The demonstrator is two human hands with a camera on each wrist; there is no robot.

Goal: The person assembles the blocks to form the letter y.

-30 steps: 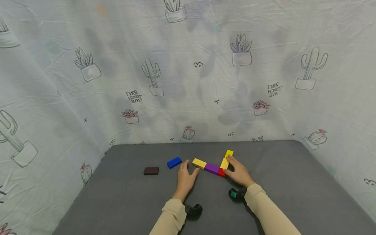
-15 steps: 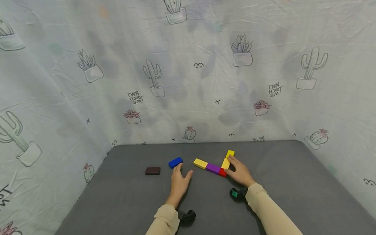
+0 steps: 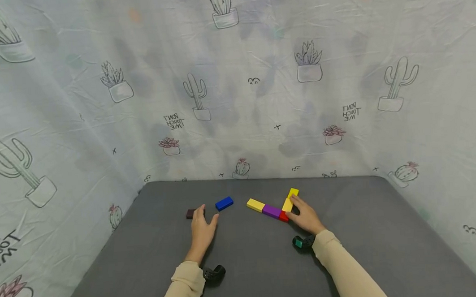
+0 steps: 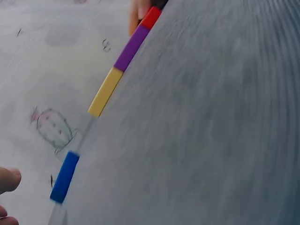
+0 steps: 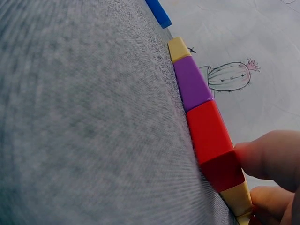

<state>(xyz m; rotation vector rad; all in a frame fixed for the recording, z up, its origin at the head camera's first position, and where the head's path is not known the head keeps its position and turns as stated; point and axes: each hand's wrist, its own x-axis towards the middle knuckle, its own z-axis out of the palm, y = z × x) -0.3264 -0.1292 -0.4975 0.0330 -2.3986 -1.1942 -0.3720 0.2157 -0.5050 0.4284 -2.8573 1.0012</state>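
Observation:
My left hand (image 3: pixel 202 233) is over the table at the left, fingers extended and thumb spread, partly covering a dark brown block (image 3: pixel 189 214); contact cannot be made out. To its right lies a blue block (image 3: pixel 224 203). A pale yellow block (image 3: pixel 256 205), a purple block (image 3: pixel 271 211) and a red block (image 3: pixel 283 216) join end to end in a slanting row. From the red end, a yellow block (image 3: pixel 287 204) and a brighter yellow block (image 3: pixel 293 192) run away from me. Alongside them rests my right hand (image 3: pixel 307 217), its thumb (image 5: pixel 262 157) touching the red block, its fingers by the yellow ones.
The blocks lie on a dark grey table (image 3: pixel 252 264). Behind and at both sides hangs a pale cloth (image 3: pixel 236 121) printed with cacti. Black wrist devices are strapped at the left wrist (image 3: pixel 214 274) and right wrist (image 3: pixel 303 242).
My left hand has moved left, from beside the pale yellow block, past the blue block, to the dark brown block. My right hand stays at the red and yellow blocks.

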